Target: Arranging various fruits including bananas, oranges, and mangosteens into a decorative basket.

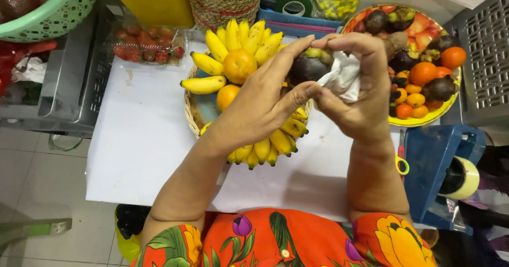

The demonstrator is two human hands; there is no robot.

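My left hand [265, 103] holds a dark purple mangosteen [308, 65] between thumb and fingers, above a white table [143, 140]. My right hand [360, 97] presses a crumpled white cloth [342, 76] against the fruit's right side. Below the hands lies a woven basket [191, 113] with small yellow bananas [244, 36] fanned around its edge and two oranges [238, 65] in the middle.
A yellow-rimmed plate [424, 117] of mangosteens and small oranges sits at the right. A blue tape dispenser [440, 166] stands at the table's right edge, a clear box of strawberries [146, 47] at the back left, a green basket [58, 12] on a grey rack.
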